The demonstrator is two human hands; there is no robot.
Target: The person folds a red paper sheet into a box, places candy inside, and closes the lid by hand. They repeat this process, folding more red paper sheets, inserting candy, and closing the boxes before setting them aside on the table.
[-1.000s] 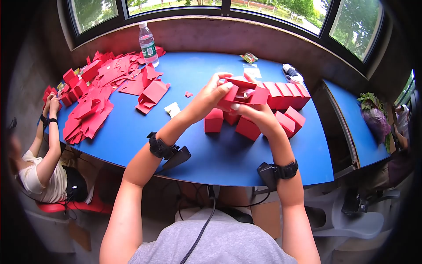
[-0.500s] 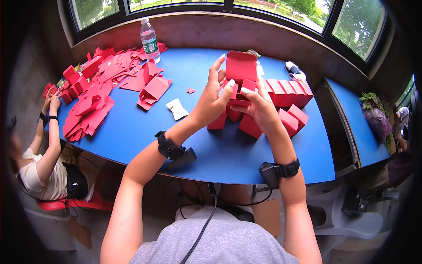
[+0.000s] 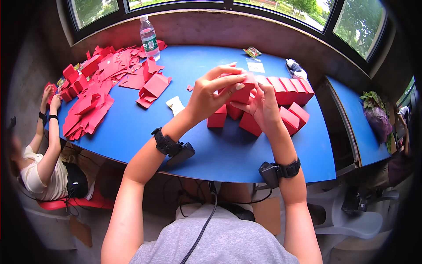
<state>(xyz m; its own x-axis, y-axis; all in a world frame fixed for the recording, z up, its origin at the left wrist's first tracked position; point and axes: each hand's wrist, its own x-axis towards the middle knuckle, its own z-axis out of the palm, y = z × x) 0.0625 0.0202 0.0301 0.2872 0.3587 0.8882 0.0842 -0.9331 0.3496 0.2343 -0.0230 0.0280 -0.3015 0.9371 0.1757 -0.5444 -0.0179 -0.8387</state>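
Between my two hands, above the blue table (image 3: pixel 211 154), is a small red paper box (image 3: pixel 243 95) with its lid folded down. My left hand (image 3: pixel 215 90) grips it from the left, fingers across its top. On the right side, my right hand (image 3: pixel 262 105) holds the same box with fingers bent around it. Just beneath and behind my hands stand more red boxes (image 3: pixel 216 118), partly hidden by them. A row of closed red boxes (image 3: pixel 288 89) lies to the right of my right hand, with a couple more boxes (image 3: pixel 295 118) in front.
A heap of flat and part-folded red card (image 3: pixel 94 103) covers the table's left side, near a water bottle (image 3: pixel 150 39). A white packet (image 3: pixel 175 105) lies left of my hands. Another person's hands (image 3: pixel 52 97) work at the far left. A second table (image 3: pixel 358 123) stands right.
The box's raised lid flap has been folded down. My left hand has moved over the top of the box, and the box has turned in my hands.
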